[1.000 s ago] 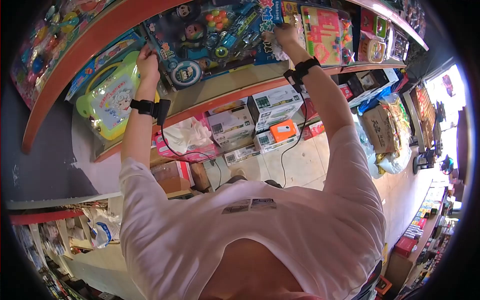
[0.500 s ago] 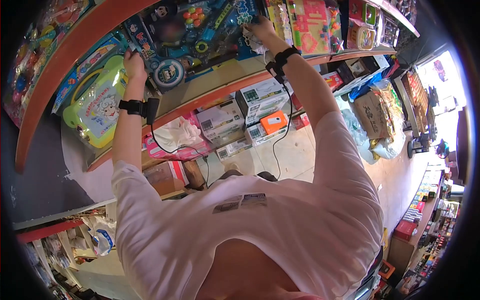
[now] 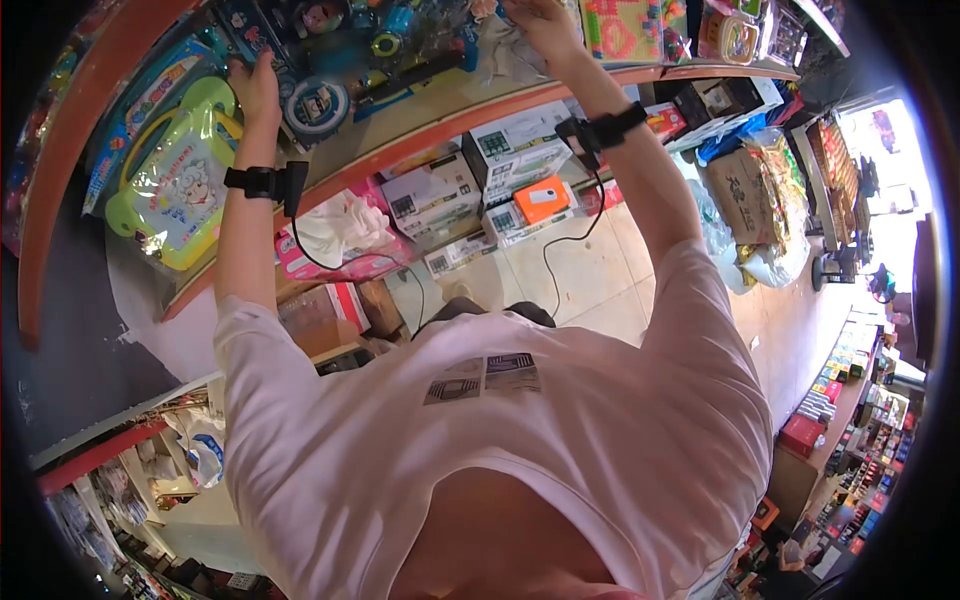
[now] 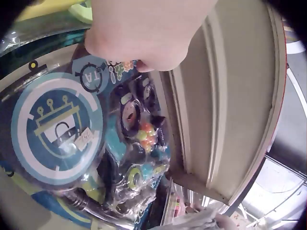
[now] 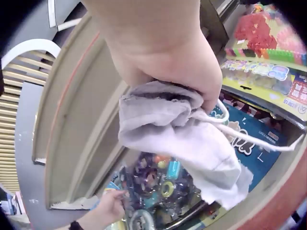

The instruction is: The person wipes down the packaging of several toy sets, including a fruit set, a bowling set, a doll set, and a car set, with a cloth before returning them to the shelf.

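Observation:
My left hand (image 3: 256,90) grips the left edge of a packaged toy set (image 4: 60,127), its fingers partly hidden in the left wrist view. The set lies on the shelf under clear plastic, with a round blue-and-white badge and several colourful pieces. Toward the package's right end, my right hand (image 3: 548,35) holds a crumpled whitish cloth (image 5: 177,127) with white strings trailing from it. The cloth hangs over the toy set and covers part of it in the right wrist view. Close beside my left hand stands a green-and-yellow drawing board (image 3: 185,185) in plastic wrap.
A red-edged shelf front (image 3: 430,130) runs below both hands. More packaged toys, including a pink-and-yellow set (image 3: 622,30), lie to the right. White boxes (image 3: 430,200) and an orange box (image 3: 541,199) stand lower down. Cables hang from both wrist straps.
The head view has shifted, so the shelf sits higher in it. My right hand, with the cloth, moves left and then back right over the package. The left hand stays at the package's left edge.

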Tool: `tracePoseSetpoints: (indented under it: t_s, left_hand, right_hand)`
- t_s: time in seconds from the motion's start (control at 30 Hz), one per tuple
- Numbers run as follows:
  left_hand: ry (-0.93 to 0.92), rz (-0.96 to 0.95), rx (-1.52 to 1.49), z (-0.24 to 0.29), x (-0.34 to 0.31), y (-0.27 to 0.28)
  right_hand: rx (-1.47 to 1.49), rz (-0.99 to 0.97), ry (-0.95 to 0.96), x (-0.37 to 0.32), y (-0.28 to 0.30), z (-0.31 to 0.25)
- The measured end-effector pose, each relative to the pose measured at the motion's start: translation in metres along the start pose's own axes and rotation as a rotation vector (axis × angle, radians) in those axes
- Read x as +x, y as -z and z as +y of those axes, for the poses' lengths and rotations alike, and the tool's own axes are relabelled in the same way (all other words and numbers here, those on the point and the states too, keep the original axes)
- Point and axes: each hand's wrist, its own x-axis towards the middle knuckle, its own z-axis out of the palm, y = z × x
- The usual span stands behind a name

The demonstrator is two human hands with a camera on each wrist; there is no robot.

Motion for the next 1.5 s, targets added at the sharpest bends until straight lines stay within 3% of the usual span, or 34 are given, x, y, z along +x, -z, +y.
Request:
tracePoseSetpoints:
  t_s: [0.1,0.13,0.23,0.37,0.4,0.47,0.5,0.57,0.63,0.7,0.77,0.9,0.97,1.1,1.13,1.23,1.33,1.47,1.5]
  left_hand:
    - [-0.243,0.009,0.043,0.005,-0.014,-0.007]
    - [-0.359,0.155,0.472,-0.008,-0.018,-0.004]
    - [-0.53,0.012,0.654,0.044,-0.077,-0.011]
    - [-0.016,-0.515,0.041,0.059,-0.158,-0.021]
    - [0.193,-0.669,0.009,0.073,-0.187,-0.024]
    - [0.25,-0.807,-0.11,0.054,-0.252,-0.041]
    - [0.546,-0.838,-0.129,0.071,-0.285,-0.052]
    - [0.703,-1.087,-0.117,0.056,-0.339,-0.069]
    - [1.017,-1.007,-0.245,0.068,-0.384,-0.097]
    - [1.157,-1.022,-0.359,0.071,-0.417,-0.126]
    - [1.084,-1.062,-0.255,0.086,-0.437,-0.158]
    - [1.008,-1.22,-0.325,0.085,-0.491,-0.223]
    - [1.122,-1.093,-0.337,0.11,-0.532,-0.266]
    - [0.85,-1.162,-0.208,0.1,-0.582,-0.31]
    - [0.971,-1.168,-0.178,0.117,-0.577,-0.319]
    - [1.087,-1.172,-0.104,0.126,-0.581,-0.34]
    - [1.113,-1.213,-0.162,0.124,-0.569,-0.357]
    - [0.81,-1.205,-0.039,0.056,-0.565,-0.372]
    - [0.803,-1.196,-0.027,0.055,-0.554,-0.379]
  right_hand:
    - [0.382,-0.154,-0.08,-0.059,0.029,-0.04]
    - [0.413,-0.138,-0.108,-0.076,0.038,-0.044]
    - [0.54,-0.045,-0.213,-0.119,0.066,-0.047]
    - [0.666,0.165,-0.384,-0.183,0.095,-0.015]
    - [0.676,0.216,-0.395,-0.202,0.099,-0.002]
    - [0.75,0.317,-0.494,-0.238,0.103,0.016]
    - [0.813,0.368,-0.587,-0.258,0.102,0.021]
    - [0.921,0.462,-0.616,-0.294,0.099,0.046]
    - [0.874,0.433,-0.705,-0.319,0.102,0.044]
    - [0.811,0.401,-0.737,-0.334,0.113,0.038]
    - [0.764,0.319,-0.709,-0.348,0.132,0.035]
    - [0.435,0.111,-0.632,-0.39,0.188,0.044]
    - [0.246,0.053,-0.537,-0.428,0.224,0.08]
    - [0.344,0.111,-0.607,-0.445,0.272,0.067]
    - [0.368,0.078,-0.639,-0.443,0.288,0.055]
    - [0.428,0.046,-0.691,-0.445,0.322,0.061]
    - [0.503,0.091,-0.778,-0.443,0.341,0.086]
    - [0.53,0.189,-0.89,-0.43,0.352,0.121]
    - [0.529,0.219,-0.913,-0.421,0.354,0.127]
